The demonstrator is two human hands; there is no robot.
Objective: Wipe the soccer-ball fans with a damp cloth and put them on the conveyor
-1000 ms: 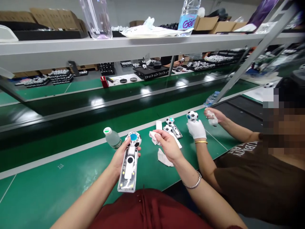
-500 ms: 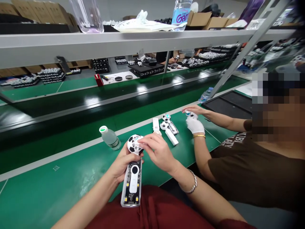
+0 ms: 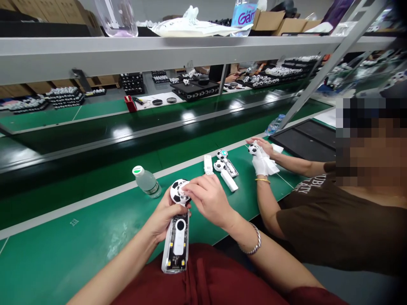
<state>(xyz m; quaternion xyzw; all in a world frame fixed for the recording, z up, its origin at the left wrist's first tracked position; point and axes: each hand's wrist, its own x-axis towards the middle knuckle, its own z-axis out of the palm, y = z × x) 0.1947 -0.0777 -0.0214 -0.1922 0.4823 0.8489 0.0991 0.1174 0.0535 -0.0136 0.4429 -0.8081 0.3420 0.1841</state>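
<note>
My left hand (image 3: 167,212) is wrapped round the neck of what looks like a handheld fan (image 3: 179,241), with a black-and-white soccer-ball head and a clear handle showing a circuit board. The fan is upright, its handle end toward my body. My right hand (image 3: 208,197) is closed in a pinch against the front of the ball head; anything small between its fingertips is hidden. Beyond it on the green table lie a white-handled soccer-ball fan (image 3: 226,176), another with an open handle (image 3: 231,166), and a white handle piece (image 3: 207,164) partly behind my hand.
A water bottle (image 3: 146,182) stands left of my hands. At right, a co-worker's gloved hand (image 3: 262,163) holds another soccer-ball fan. Black trays (image 3: 308,140) lie beyond. A metal shelf (image 3: 143,59) crosses above, with a slanted post (image 3: 330,61) at right.
My right fingertips have shifted slightly on the front of the ball head; my left grip stays the same. The co-worker's hands have turned their fan, and its ball now faces left.
</note>
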